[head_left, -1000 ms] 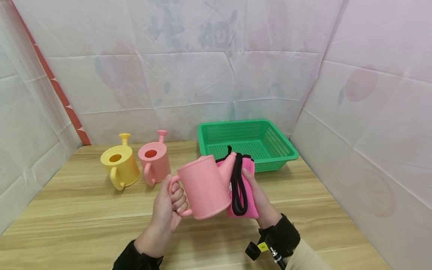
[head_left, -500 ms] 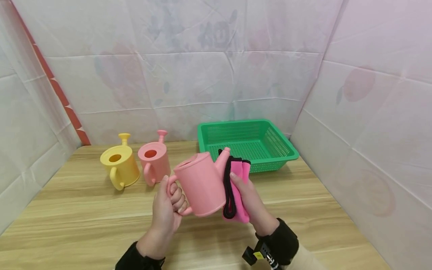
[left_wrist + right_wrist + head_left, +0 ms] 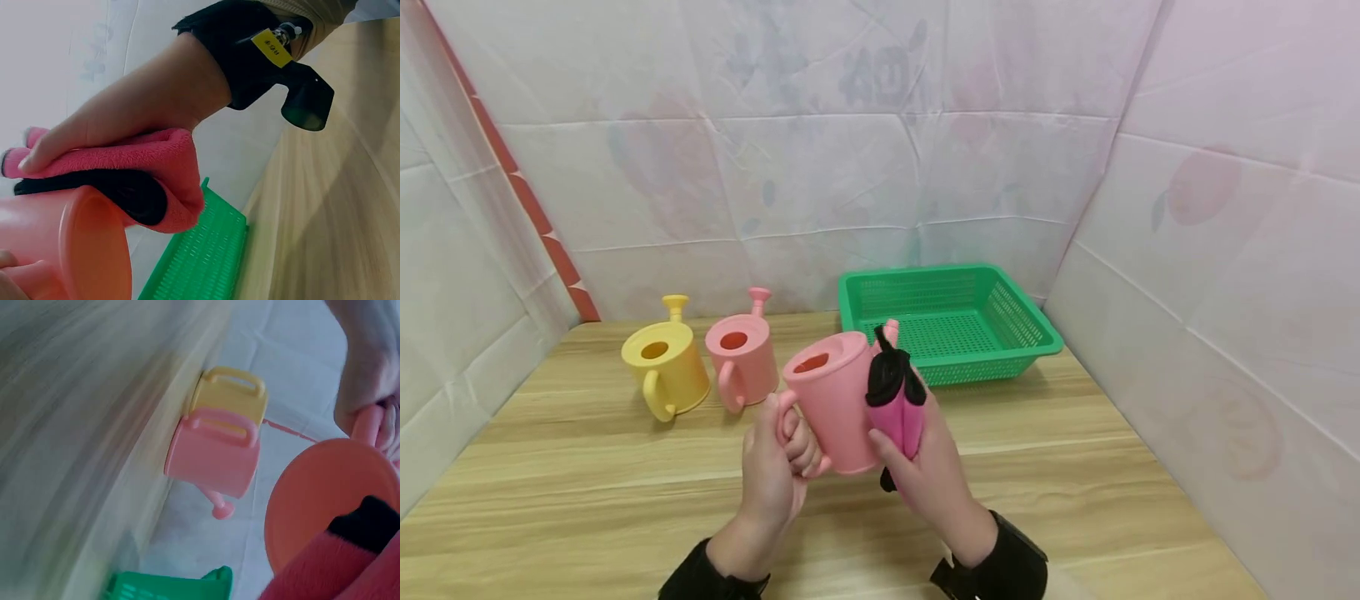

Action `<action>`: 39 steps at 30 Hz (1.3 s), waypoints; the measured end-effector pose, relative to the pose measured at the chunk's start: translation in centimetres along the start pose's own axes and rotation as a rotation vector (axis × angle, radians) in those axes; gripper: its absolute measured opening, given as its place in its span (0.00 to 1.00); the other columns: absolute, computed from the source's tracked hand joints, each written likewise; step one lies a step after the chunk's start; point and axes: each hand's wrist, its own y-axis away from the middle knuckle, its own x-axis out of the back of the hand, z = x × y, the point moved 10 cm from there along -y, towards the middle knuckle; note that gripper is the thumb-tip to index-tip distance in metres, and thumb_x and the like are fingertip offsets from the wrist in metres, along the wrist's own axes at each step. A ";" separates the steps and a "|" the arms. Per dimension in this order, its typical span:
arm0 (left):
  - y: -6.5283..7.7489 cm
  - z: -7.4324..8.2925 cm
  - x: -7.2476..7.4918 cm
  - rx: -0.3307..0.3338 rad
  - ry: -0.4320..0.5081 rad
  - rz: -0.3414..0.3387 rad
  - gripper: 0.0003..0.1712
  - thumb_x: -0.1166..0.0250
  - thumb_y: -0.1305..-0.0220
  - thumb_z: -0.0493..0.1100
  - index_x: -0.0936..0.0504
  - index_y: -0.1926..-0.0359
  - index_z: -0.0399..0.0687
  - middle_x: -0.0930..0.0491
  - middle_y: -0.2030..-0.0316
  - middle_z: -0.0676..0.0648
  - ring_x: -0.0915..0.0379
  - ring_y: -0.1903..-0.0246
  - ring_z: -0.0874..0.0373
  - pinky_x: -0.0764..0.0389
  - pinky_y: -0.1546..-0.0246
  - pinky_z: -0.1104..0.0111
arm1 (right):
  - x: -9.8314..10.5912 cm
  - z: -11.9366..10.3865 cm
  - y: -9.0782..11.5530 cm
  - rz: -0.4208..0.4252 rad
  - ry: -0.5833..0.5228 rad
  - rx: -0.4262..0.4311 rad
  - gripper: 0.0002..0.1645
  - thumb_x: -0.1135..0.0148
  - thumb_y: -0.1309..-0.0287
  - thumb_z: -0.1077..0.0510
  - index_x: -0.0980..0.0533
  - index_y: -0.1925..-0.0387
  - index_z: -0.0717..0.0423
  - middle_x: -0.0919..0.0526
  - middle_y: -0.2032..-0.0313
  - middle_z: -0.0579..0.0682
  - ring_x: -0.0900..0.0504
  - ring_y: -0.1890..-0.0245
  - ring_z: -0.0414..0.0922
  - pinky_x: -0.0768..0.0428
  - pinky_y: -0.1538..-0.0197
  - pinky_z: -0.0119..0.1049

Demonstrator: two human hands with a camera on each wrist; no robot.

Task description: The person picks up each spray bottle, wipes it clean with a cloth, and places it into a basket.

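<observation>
My left hand (image 3: 778, 467) grips the handle of a pink watering can (image 3: 835, 408), held up over the table and slightly tilted. In my right hand (image 3: 932, 471) is a folded pink cloth with black edging (image 3: 897, 417), pressed against the can's spout side. The left wrist view shows the cloth (image 3: 178, 156) bunched under the right hand, its black edge lying on the can (image 3: 37, 219). Seen from the right wrist, the can's round base (image 3: 331, 494) faces the camera. Part of the spout is hidden behind the cloth.
A yellow watering can (image 3: 677, 371) and a second pink watering can (image 3: 752, 358) stand side by side at the back left. At the back right sits a green plastic basket (image 3: 1015, 362). Pale printed sheets (image 3: 820, 175) enclose the wooden table (image 3: 587, 500).
My right hand has moved left with the cloth, round to the near side of the can's spout. The can has shifted slightly left and turned, showing more of its top opening.
</observation>
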 end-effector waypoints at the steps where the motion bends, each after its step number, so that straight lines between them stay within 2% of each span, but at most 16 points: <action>1: 0.0 0.1 -0.1 -0.008 -0.002 -0.012 0.27 0.62 0.26 0.52 0.48 0.83 0.47 0.52 0.90 0.52 0.58 0.91 0.60 0.53 0.90 0.69 | -0.1 -1.0 -0.1 0.000 0.035 0.091 0.39 0.36 0.47 0.60 0.42 0.35 0.57 0.27 0.48 0.51 0.25 0.52 0.47 0.25 0.51 0.42; 3: 0.0 0.1 -0.4 -0.011 -0.005 -0.033 0.26 0.61 0.26 0.49 0.48 0.84 0.47 0.52 0.90 0.52 0.58 0.91 0.60 0.52 0.90 0.69 | -0.3 -2.8 0.1 0.021 0.137 0.256 0.40 0.37 0.46 0.54 0.42 0.35 0.61 0.29 0.45 0.53 0.27 0.48 0.49 0.28 0.48 0.46; 5: 0.1 0.1 -0.7 -0.012 -0.015 -0.053 0.26 0.60 0.26 0.47 0.48 0.84 0.47 0.52 0.90 0.52 0.58 0.91 0.60 0.52 0.89 0.69 | -0.4 -4.1 0.6 0.067 0.278 0.378 0.40 0.40 0.42 0.47 0.41 0.37 0.65 0.29 0.44 0.57 0.28 0.47 0.52 0.29 0.47 0.48; 7: 0.2 0.0 -0.9 -0.012 -0.044 -0.066 0.25 0.59 0.27 0.46 0.47 0.84 0.46 0.51 0.90 0.51 0.57 0.90 0.59 0.52 0.89 0.68 | -0.5 -5.1 1.3 0.118 0.411 0.472 0.41 0.46 0.39 0.42 0.41 0.37 0.68 0.32 0.41 0.61 0.30 0.44 0.55 0.31 0.44 0.49; 9: 0.3 -0.1 -1.3 -0.025 -0.084 -0.090 0.25 0.59 0.26 0.46 0.46 0.83 0.45 0.51 0.90 0.50 0.57 0.90 0.58 0.53 0.89 0.67 | -0.6 -5.8 1.8 0.156 0.494 0.545 0.40 0.49 0.37 0.41 0.40 0.38 0.69 0.34 0.40 0.64 0.32 0.43 0.58 0.33 0.42 0.48; 12: 0.7 -0.1 -1.9 -0.064 -0.168 -0.139 0.25 0.58 0.26 0.46 0.43 0.82 0.41 0.49 0.90 0.48 0.55 0.90 0.57 0.52 0.91 0.66 | -0.5 -7.1 2.0 0.209 0.549 0.647 0.36 0.50 0.36 0.43 0.36 0.41 0.69 0.32 0.43 0.66 0.31 0.45 0.59 0.33 0.42 0.47; 16: 1.3 0.2 -3.0 -0.203 -0.299 -0.254 0.22 0.61 0.27 0.36 0.41 0.82 0.40 0.47 0.90 0.47 0.54 0.91 0.56 0.50 0.93 0.67 | -0.1 -9.2 1.6 0.250 0.580 0.742 0.29 0.48 0.36 0.46 0.29 0.47 0.69 0.26 0.49 0.64 0.25 0.51 0.59 0.27 0.50 0.50; 19: 1.9 0.5 -3.7 -0.334 -0.383 -0.330 0.21 0.62 0.29 0.28 0.40 0.82 0.40 0.46 0.91 0.46 0.53 0.92 0.56 0.48 0.94 0.70 | 0.1 -10.2 1.1 0.227 0.593 0.739 0.27 0.49 0.35 0.46 0.26 0.51 0.67 0.22 0.54 0.61 0.22 0.58 0.56 0.24 0.57 0.49; 23: 2.4 0.6 -4.2 -0.460 -0.503 -0.378 0.19 0.55 0.33 0.25 0.37 0.81 0.43 0.43 0.91 0.47 0.49 0.91 0.61 0.45 0.93 0.75 | 0.0 -10.2 0.2 0.128 0.583 0.659 0.27 0.47 0.37 0.44 0.25 0.51 0.64 0.19 0.57 0.56 0.19 0.61 0.51 0.22 0.58 0.45; 26: 2.8 0.8 -4.4 -0.560 -0.615 -0.387 0.13 0.49 0.39 0.23 0.30 0.75 0.41 0.41 0.89 0.50 0.47 0.88 0.68 0.42 0.91 0.79 | -0.3 -9.6 -0.6 0.041 0.570 0.589 0.26 0.38 0.44 0.48 0.25 0.49 0.61 0.19 0.55 0.53 0.19 0.60 0.48 0.21 0.57 0.43; 29: 3.1 1.0 -4.6 -0.642 -0.711 -0.373 0.12 0.46 0.45 0.22 0.28 0.71 0.42 0.39 0.87 0.52 0.46 0.84 0.72 0.40 0.88 0.81 | -0.5 -8.6 -1.4 -0.049 0.549 0.493 0.29 0.31 0.52 0.54 0.26 0.47 0.59 0.19 0.53 0.51 0.20 0.54 0.46 0.22 0.54 0.40; 31: 3.2 1.0 -4.5 -0.663 -0.746 -0.362 0.12 0.45 0.47 0.22 0.28 0.72 0.43 0.39 0.86 0.53 0.45 0.83 0.72 0.41 0.87 0.82 | -0.7 -7.9 -1.9 -0.089 0.537 0.433 0.31 0.29 0.56 0.57 0.26 0.47 0.59 0.20 0.52 0.50 0.21 0.53 0.45 0.22 0.55 0.39; 33: 3.1 0.9 -4.6 -0.656 -0.766 -0.359 0.12 0.44 0.46 0.23 0.30 0.74 0.45 0.40 0.85 0.53 0.45 0.82 0.71 0.40 0.85 0.82 | -0.8 -7.3 -2.3 -0.117 0.526 0.381 0.31 0.30 0.55 0.57 0.27 0.46 0.58 0.20 0.51 0.49 0.21 0.52 0.44 0.22 0.55 0.37; 36: 3.0 0.8 -4.5 -0.628 -0.788 -0.349 0.10 0.44 0.44 0.25 0.25 0.69 0.43 0.38 0.84 0.54 0.43 0.81 0.70 0.38 0.84 0.82 | -0.8 -7.0 -2.7 -0.127 0.527 0.347 0.30 0.30 0.53 0.56 0.27 0.46 0.57 0.20 0.53 0.49 0.21 0.56 0.43 0.21 0.58 0.36; 39: 3.0 0.9 -4.5 -0.624 -0.811 -0.339 0.09 0.43 0.43 0.26 0.25 0.71 0.44 0.38 0.83 0.55 0.42 0.81 0.69 0.37 0.83 0.82 | -0.8 -6.8 -3.0 -0.130 0.524 0.320 0.30 0.30 0.53 0.56 0.26 0.46 0.56 0.19 0.55 0.48 0.21 0.58 0.42 0.21 0.58 0.36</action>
